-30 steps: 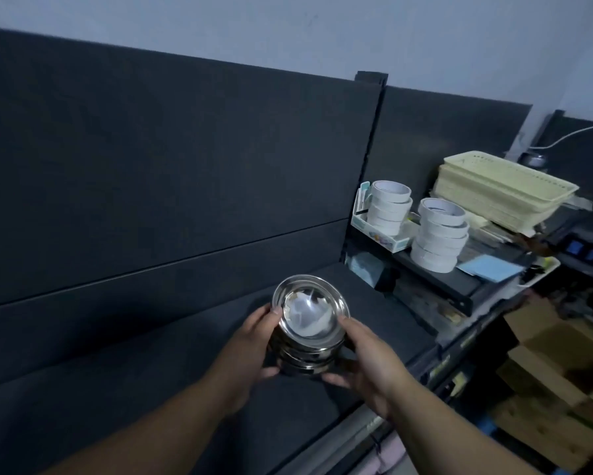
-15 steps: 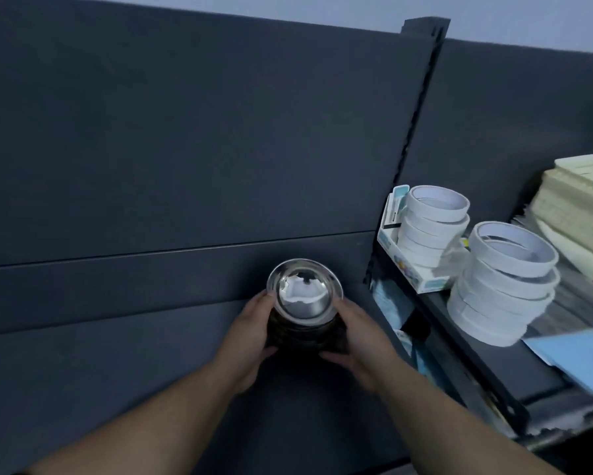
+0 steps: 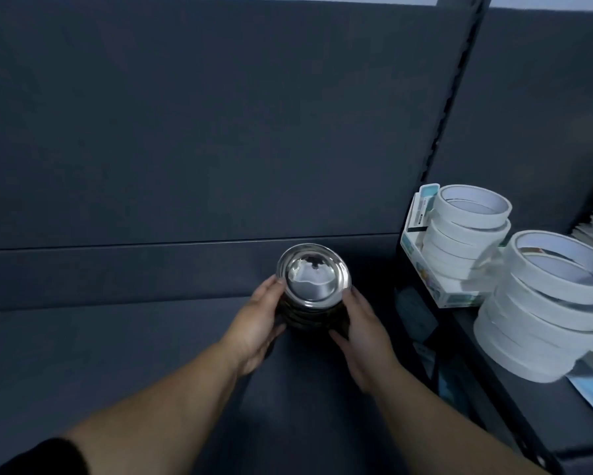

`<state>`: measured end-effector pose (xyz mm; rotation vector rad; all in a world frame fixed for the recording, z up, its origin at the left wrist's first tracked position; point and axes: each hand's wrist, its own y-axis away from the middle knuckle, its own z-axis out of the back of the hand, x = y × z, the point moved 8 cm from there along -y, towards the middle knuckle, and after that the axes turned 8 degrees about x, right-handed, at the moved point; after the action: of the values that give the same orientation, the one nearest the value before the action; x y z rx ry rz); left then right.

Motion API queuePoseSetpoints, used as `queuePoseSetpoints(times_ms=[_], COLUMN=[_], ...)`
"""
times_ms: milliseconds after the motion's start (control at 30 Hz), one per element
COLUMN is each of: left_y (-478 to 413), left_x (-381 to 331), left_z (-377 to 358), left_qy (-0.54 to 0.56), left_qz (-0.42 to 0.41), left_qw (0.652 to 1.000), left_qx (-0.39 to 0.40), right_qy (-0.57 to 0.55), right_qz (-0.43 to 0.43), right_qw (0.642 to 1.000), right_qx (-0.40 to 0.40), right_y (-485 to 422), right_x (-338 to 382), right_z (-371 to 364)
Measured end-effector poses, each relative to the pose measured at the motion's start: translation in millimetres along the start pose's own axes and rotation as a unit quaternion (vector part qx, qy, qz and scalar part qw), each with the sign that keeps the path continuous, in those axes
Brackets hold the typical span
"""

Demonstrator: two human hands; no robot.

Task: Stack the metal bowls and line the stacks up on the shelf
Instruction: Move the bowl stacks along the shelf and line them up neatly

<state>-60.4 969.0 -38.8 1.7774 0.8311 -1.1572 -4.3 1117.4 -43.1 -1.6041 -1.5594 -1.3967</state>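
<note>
Bowl stack [image 3: 313, 289], now nearer back panel [image 3: 219, 132], clasped at its sides by left hand [image 3: 257, 323] and right hand [image 3: 360, 334]; set-down on shelf [image 3: 117, 354] judged imminent.

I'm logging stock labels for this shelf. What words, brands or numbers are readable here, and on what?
No text here can be read.
On the box beside the tape rolls: teal and dark print, too blurred to read.
On the items below the box: bluish marks, too dim and blurred.
On the bowls: no print shows, only reflections.
</note>
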Motion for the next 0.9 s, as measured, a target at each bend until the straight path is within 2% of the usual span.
queuePoseSetpoints(times_ms=[133, 200, 267, 367, 467, 533, 667, 767, 900], left_y=[15, 30, 48, 84, 137, 180, 280, 368, 489], left_x=[0, -2, -4, -2, -7, -9, -8, -8, -8], left_z=[6, 23, 44, 89, 150, 199, 311, 393, 485], left_qy=[-0.037, -0.117, -0.227, -0.361, -0.432, -0.461, -0.472, -0.467, -0.468], left_qz=[0.007, -0.007, -0.016, 0.017, 0.028, 0.033, 0.056, 0.078, 0.105], left_qw=[0.999, 0.992, 0.971, 0.929, 0.896, 0.878, 0.859, 0.843, 0.805], left_qx=[-0.012, -0.053, -0.076, -0.077, -0.098, -0.122, -0.187, -0.254, -0.349], right_qy=[-0.017, 0.035, 0.135, 0.298, 0.447, 0.505, 0.580, 0.600, 0.608], right_qz=[-0.013, -0.030, -0.037, -0.021, 0.006, 0.019, 0.042, 0.063, 0.094], right_qw=[0.996, 0.989, 0.979, 0.950, 0.895, 0.859, 0.792, 0.754, 0.710], right_qx=[-0.087, -0.139, -0.148, -0.087, 0.012, 0.084, 0.188, 0.261, 0.343], right_y=[5, 21, 37, 55, 75, 93, 134, 172, 227], right_x=[-17, -29, -44, -63, -80, -98, -146, -188, -246], right_z=[17, 19, 10, -36, -114, -173, -290, -382, -498])
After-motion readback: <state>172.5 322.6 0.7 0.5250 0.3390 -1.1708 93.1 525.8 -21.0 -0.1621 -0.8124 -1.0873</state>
